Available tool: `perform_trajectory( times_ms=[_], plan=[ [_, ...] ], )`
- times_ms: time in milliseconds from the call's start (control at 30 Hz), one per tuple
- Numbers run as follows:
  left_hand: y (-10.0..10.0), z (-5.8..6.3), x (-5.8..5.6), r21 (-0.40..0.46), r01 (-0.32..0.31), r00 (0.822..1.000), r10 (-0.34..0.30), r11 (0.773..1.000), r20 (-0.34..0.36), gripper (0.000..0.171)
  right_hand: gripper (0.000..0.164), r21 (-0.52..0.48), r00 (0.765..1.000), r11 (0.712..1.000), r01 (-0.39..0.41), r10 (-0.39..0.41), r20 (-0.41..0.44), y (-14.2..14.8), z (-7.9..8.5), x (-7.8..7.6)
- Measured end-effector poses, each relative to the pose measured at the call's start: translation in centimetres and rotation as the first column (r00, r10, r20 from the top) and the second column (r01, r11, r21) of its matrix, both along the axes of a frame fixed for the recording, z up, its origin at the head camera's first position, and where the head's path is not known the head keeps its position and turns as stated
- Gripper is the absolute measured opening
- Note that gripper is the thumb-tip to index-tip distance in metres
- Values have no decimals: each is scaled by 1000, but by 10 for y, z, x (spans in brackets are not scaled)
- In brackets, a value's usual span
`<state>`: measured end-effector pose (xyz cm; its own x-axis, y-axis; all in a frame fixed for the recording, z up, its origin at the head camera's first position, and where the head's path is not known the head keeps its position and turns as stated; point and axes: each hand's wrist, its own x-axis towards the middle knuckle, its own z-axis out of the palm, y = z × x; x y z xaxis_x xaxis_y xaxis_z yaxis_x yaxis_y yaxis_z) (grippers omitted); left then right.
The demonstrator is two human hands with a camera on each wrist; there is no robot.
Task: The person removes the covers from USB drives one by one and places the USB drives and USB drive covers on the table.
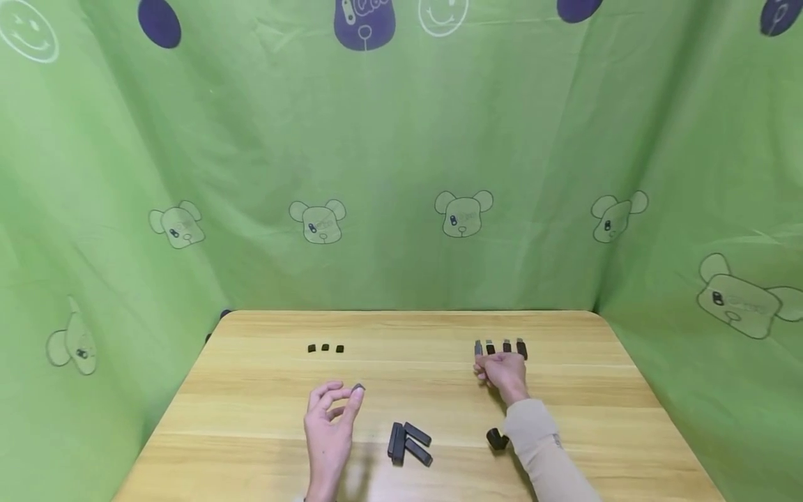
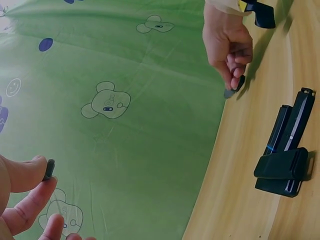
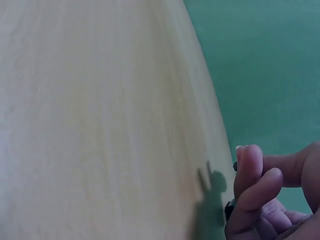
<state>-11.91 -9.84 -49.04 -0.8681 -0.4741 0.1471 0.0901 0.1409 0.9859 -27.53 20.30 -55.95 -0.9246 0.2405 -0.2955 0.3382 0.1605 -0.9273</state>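
My left hand (image 1: 329, 425) is raised over the table's left side. Between its thumb and forefinger it pinches a small dark USB stick cap (image 2: 49, 170). At the back right, my right hand (image 1: 504, 371) pinches the leftmost USB stick (image 1: 479, 346) in a short row, its plug end pointing to the back edge. Beside it in the row lie more uncapped USB sticks (image 1: 507, 345), partly hidden by the fingers. Three small black caps (image 1: 325, 347) stand in a line at the back left.
Several dark capped USB sticks (image 1: 399, 444) lie in a loose group near the front middle, some overlapping. A black object (image 1: 497, 439) is beside the right sleeve (image 1: 533, 429). A green curtain (image 1: 389, 272) hangs round the wooden table (image 1: 263, 404).
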Motion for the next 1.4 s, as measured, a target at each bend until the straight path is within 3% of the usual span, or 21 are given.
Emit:
perform_trajectory(
  times_ms=[333,900,1100,1400],
  plan=[
    [0,-3,-1,14,14,999,-15,1000,31,19,25,105,999,994,-15,11,39,3,-11,-7],
    [3,-3,-4,-7,24,999,-24,1000,28,18,29,141,999,990,-20,16,33,5,-14,-9],
    [4,-4,-11,-29,28,1000,-28,999,0,18,28,150,999,988,-22,18,30,6,-14,-8],
    [-3,-6,-29,-134,-2,1000,4,991,20,18,37,91,999,996,-21,18,33,4,-6,-3]
  ],
)
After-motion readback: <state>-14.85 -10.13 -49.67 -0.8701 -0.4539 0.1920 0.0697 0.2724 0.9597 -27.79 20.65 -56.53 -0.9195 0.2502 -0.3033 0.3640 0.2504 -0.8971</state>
